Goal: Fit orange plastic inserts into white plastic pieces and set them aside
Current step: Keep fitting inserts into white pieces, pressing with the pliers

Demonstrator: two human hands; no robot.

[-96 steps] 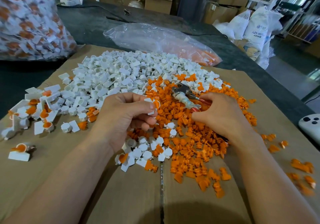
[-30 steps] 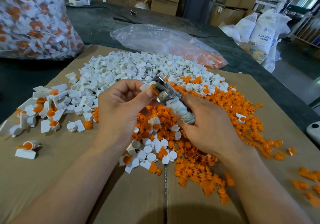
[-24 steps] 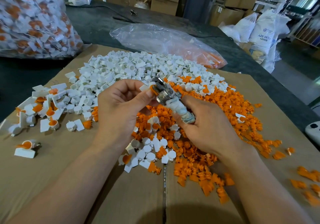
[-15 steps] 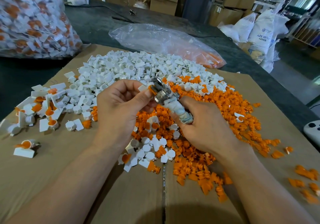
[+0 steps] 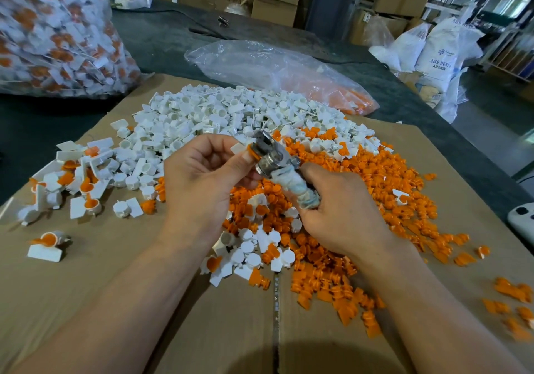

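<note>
My left hand (image 5: 202, 177) pinches a white plastic piece (image 5: 238, 148) with an orange insert (image 5: 252, 151) at its mouth. My right hand (image 5: 341, 209) grips a metal pressing tool (image 5: 268, 154) by its cloth-wrapped handle (image 5: 300, 190). The tool's metal head bears against the orange insert. A pile of white pieces (image 5: 219, 113) lies behind the hands. Loose orange inserts (image 5: 384, 177) spread to the right and under them. Fitted pieces (image 5: 75, 182) lie in a group at the left.
Everything lies on flattened cardboard (image 5: 115, 287) over a dark table. A full bag of fitted pieces (image 5: 52, 32) stands at the back left. A clear bag with orange inserts (image 5: 277, 70) lies behind the pile. A white device (image 5: 523, 220) sits at the right edge.
Since 3.2 s ago both hands rose from the pile and the tool came against the piece in my left hand. Over the last second they hardly move.
</note>
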